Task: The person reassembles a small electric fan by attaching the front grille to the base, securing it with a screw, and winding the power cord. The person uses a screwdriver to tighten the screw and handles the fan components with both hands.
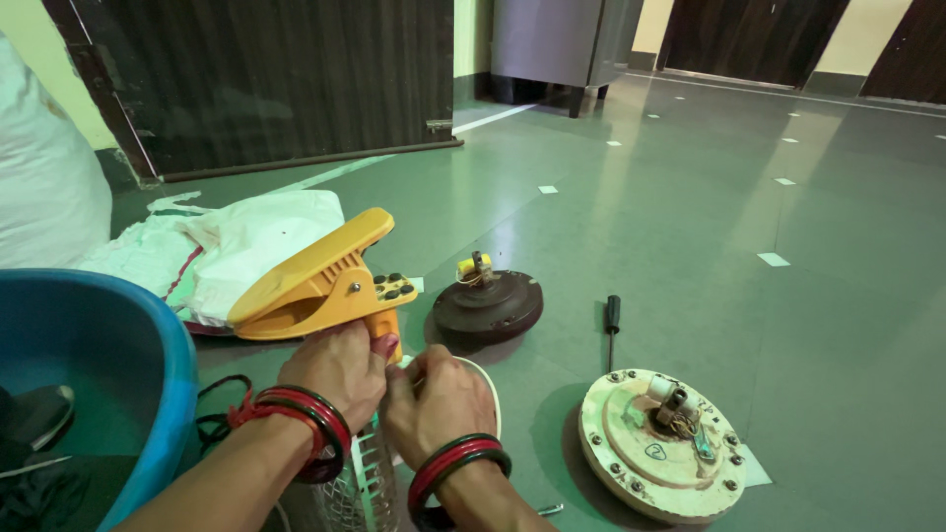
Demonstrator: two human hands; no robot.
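From the head camera, the left hand (340, 369) is closed around the handle of a yellow clamp meter (320, 281), holding it up above the grey floor (690, 227). The meter's long axis runs from the hand at lower right up to the upper left and then right, its broad jaw end pointing away from the person toward the dark door (276, 79). The right hand (439, 399) sits just beside the left, fingers curled together (whether they pinch anything, I cannot tell). Each wrist wears red and black bangles. One dark fan motor housing (490, 305), one cream fan motor housing (660, 443) and one screwdriver (612, 325) lie on the floor; one blue tub (148, 355) stands at left beside a white sack (246, 246).
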